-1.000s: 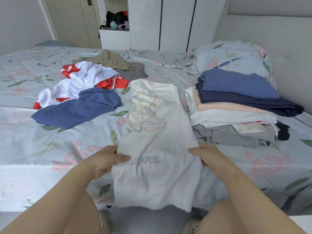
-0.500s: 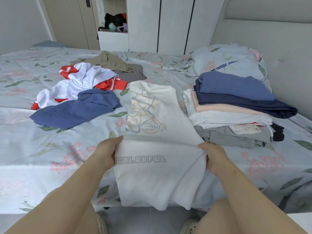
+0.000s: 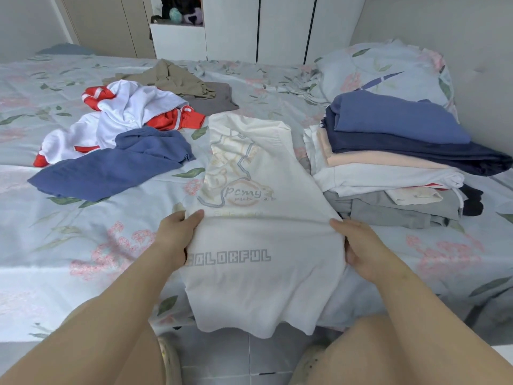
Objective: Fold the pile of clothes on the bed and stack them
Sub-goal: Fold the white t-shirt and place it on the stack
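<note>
A white printed T-shirt (image 3: 261, 245) lies lengthwise on the bed, folded into a narrow strip, its lower end hanging over the near edge. My left hand (image 3: 176, 237) grips its left side and my right hand (image 3: 361, 245) grips its right side, both at mid-length. To the right stands a stack of folded clothes (image 3: 394, 165) with a blue piece on top. To the left lies the unfolded pile: a blue garment (image 3: 111, 168), a white and red garment (image 3: 125, 118), a khaki garment (image 3: 172, 79) and a grey garment (image 3: 211, 98).
The bed (image 3: 55, 245) has a pale floral sheet. A floral pillow (image 3: 388, 68) leans against the grey headboard at the right. White wardrobe doors stand behind the bed. Grey floor tiles and my knees show at the bottom.
Both hands slid up the shirt's sides toward its middle and now pinch the fabric there. The shirt has been pulled a little flatter.
</note>
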